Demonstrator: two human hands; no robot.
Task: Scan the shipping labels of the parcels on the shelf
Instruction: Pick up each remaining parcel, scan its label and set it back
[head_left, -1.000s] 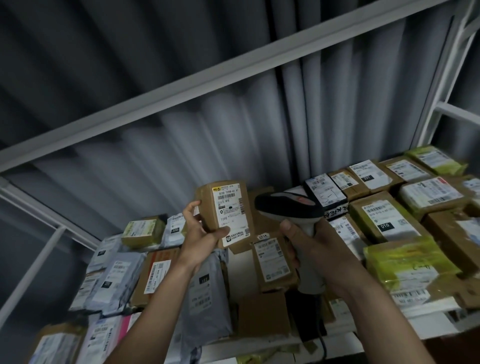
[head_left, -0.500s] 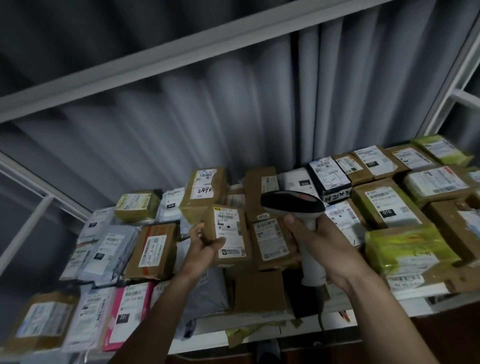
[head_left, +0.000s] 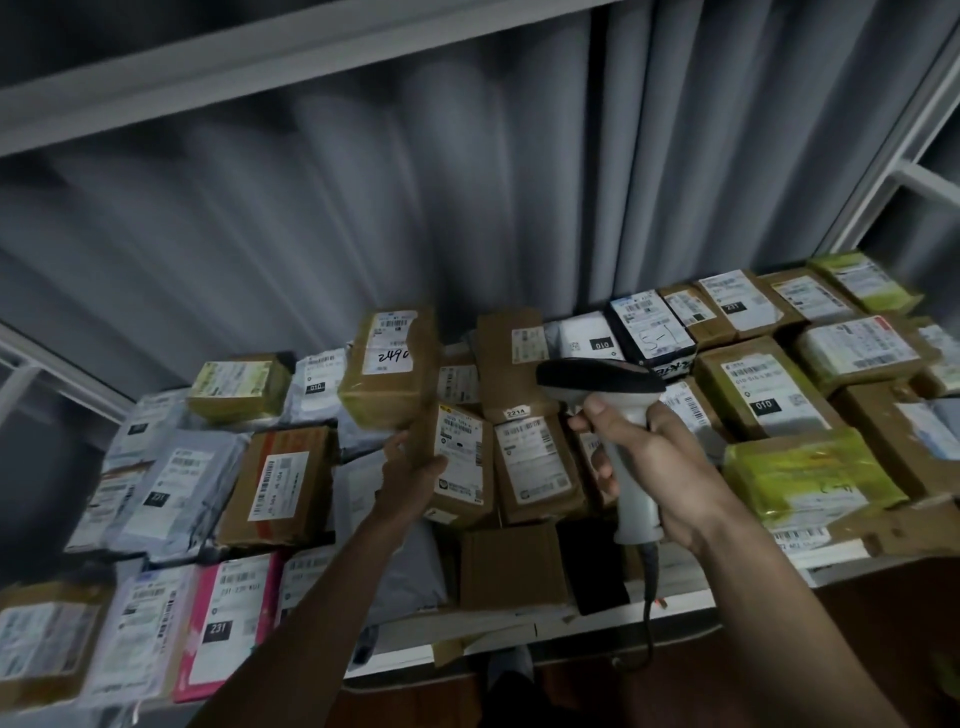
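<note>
A shelf (head_left: 649, 608) is packed with cardboard and poly-bag parcels, most showing white shipping labels. My left hand (head_left: 410, 475) grips a small brown box (head_left: 460, 460) by its left side, label up, low among the middle parcels. My right hand (head_left: 649, 457) holds the pale handle of a barcode scanner (head_left: 602, 387), whose dark head points left over the parcels, just right of the small box. The scanner's cable (head_left: 649, 597) hangs past the shelf's front edge.
A taller brown box marked with handwritten digits (head_left: 389, 364) stands behind the held one. A pink parcel (head_left: 228, 618) lies front left, yellow-taped parcels (head_left: 800, 467) at right. Grey curtain folds back the shelf; a white beam (head_left: 260, 67) runs overhead, frame posts (head_left: 883, 171) at right.
My left hand has brought the small box down from in front of the scanner to the parcel pile. The view has tilted down, showing more of the shelf's front row.
</note>
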